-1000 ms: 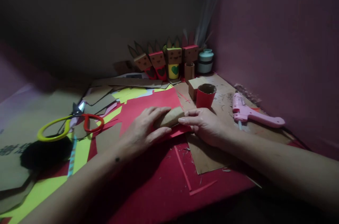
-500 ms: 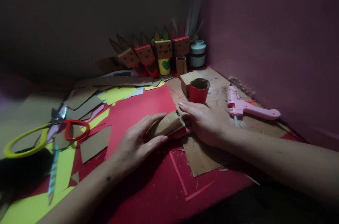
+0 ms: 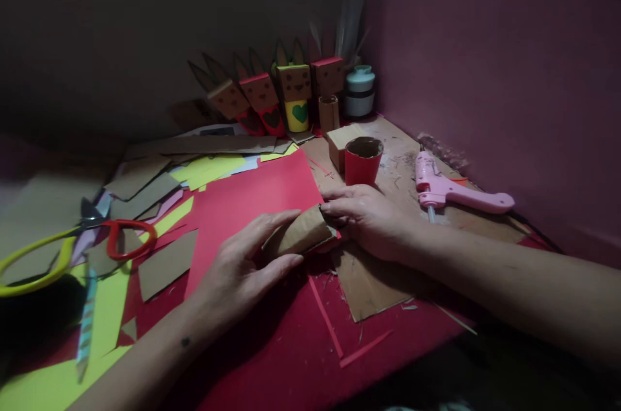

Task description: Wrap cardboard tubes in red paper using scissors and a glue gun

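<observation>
From where I stand, the cardboard tube (image 3: 301, 233) lies aslant near the middle of the worktop (image 3: 272, 346), over the near end of a red paper sheet (image 3: 252, 191), its open end towards the right. The left hand (image 3: 255, 252) has it in a half-closed grip, fingers along the far side and thumb along the near side. The right hand (image 3: 366, 217) is curled at the open end, fingertips at the rim; part of them is hidden, so I can't tell whether they are pinched tight on it.

The right hand has little space behind it: a red cup (image 3: 363, 168) stands upright just beyond the knuckles, with a small box (image 3: 339, 142) close behind. A pink glue gun (image 3: 451, 194) lies further right, near the worktop's right edge along the wall. Towards the near edge there is more room, where two thin red strips (image 3: 325, 314) lie flat and a cardboard sheet (image 3: 373, 288) reaches out from under the right forearm.

On the left side, scissors (image 3: 92, 223) and a pencil (image 3: 86, 327) lie among paper scraps, well apart from the tube. Four box-headed figures (image 3: 261, 95) line the back edge, a jar (image 3: 359, 90) beside them in the far right corner.
</observation>
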A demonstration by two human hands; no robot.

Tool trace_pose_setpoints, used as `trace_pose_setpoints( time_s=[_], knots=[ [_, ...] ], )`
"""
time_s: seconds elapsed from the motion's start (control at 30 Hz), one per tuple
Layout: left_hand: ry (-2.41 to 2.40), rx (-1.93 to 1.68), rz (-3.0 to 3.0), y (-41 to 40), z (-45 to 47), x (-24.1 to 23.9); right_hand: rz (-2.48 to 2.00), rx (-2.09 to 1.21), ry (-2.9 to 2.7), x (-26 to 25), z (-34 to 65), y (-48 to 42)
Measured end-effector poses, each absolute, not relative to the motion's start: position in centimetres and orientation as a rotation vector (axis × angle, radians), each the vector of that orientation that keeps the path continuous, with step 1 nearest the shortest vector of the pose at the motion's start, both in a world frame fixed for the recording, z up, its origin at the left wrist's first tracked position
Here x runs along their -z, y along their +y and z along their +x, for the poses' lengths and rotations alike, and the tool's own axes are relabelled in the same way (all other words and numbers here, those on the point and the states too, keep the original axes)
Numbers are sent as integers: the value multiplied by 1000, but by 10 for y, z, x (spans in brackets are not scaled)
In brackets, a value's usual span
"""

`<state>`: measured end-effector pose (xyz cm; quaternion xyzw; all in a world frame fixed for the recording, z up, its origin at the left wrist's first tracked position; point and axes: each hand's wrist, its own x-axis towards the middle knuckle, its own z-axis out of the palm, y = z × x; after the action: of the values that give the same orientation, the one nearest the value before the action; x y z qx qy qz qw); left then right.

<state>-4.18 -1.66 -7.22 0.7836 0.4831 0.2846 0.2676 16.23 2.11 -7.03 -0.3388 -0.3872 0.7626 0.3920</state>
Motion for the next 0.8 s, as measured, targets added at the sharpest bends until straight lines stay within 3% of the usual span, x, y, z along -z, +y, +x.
trace_pose_setpoints(
  time_s=[0.8],
  knots=[
    [1325,-748,2319,-18,-43,75,-1062,-1780,-1115,76,160,21]
  ],
)
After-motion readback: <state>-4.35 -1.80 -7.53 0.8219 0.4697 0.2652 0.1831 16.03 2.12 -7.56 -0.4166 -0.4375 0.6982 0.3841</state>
